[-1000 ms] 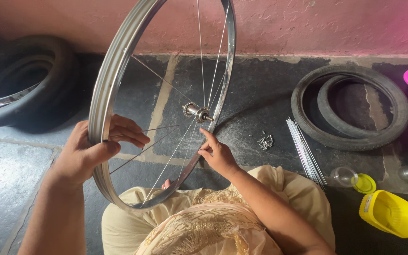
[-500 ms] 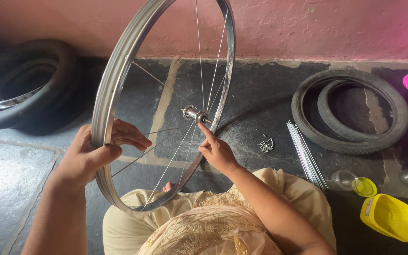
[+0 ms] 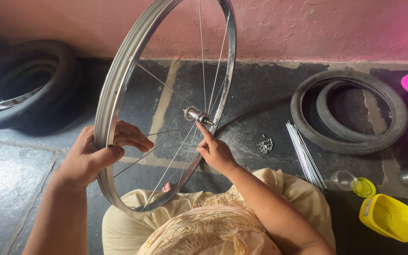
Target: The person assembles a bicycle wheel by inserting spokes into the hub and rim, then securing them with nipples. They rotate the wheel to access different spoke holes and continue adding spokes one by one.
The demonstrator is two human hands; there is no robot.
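Observation:
A shiny metal bicycle wheel rim [image 3: 119, 80] stands upright on my lap, edge toward me, with thin spokes running to a small metal hub [image 3: 195, 114] in its middle. My left hand [image 3: 97, 153] grips the rim's left side, thumb over the front, fingers curled inside near a loose spoke. My right hand [image 3: 215, 150] reaches in from the right, its fingertips touching the hub's axle end. It is not clear whether it pinches a spoke there.
A bundle of loose spokes [image 3: 304, 153] and a small heap of nipples [image 3: 265, 146] lie on the dark stone floor at my right. Rubber tyres lie at right [image 3: 350, 111] and far left [image 3: 29, 85]. A yellow scoop [image 3: 388, 217], a clear jar [image 3: 343, 179] with its lid, and a pink wall behind.
The rim has tilted slightly and my right hand has shifted a little toward the hub. My left hand keeps its hold on the rim.

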